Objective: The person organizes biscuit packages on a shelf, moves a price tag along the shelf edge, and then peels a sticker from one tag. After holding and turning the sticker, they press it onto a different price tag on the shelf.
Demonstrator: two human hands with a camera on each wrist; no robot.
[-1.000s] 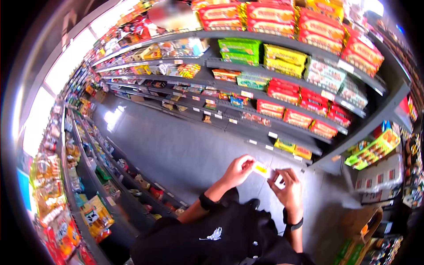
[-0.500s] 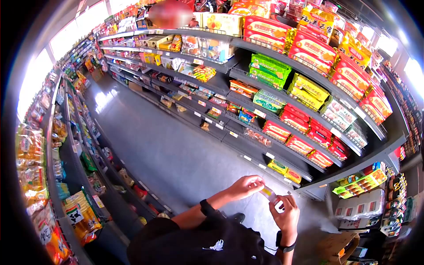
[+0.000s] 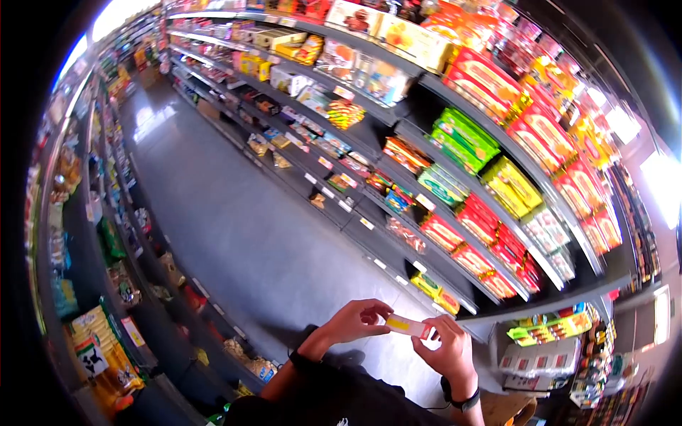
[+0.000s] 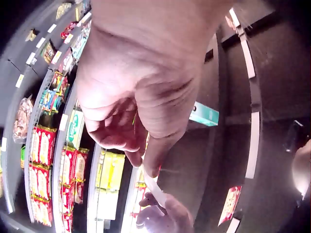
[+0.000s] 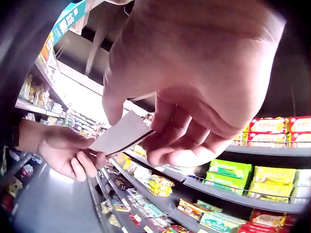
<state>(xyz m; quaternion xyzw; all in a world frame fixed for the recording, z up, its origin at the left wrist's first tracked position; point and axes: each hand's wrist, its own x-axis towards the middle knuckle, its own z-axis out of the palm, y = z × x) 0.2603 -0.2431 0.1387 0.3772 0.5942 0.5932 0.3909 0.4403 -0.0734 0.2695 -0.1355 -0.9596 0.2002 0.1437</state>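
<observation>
A small white label with a yellow patch [image 3: 408, 326] is stretched between the two hands in the head view. My left hand [image 3: 357, 321] pinches its left end between thumb and fingers. The right end is pinched by my right hand [image 3: 447, 349]. From the right wrist, the plain white back of the label [image 5: 121, 133] shows, with the left hand [image 5: 65, 149] at its far end and the right hand [image 5: 189, 77] close to the camera. In the left wrist view the label [image 4: 154, 186] appears nearly edge-on below the left hand [image 4: 141, 87].
Shelves of packaged snacks, with green packs [image 3: 465, 140] and red packs [image 3: 474, 260], stand ahead and to the right. Another shelf row with a yellow bag [image 3: 106, 355] runs along the left. Between them lies the grey floor [image 3: 227, 213]. A cardboard box [image 3: 508, 408] sits at lower right.
The head view has turned and tilted, so the shelves look steeper. Both hands appear lower in the frame, still holding the label, which now lies more level and shows its yellow patch more plainly.
</observation>
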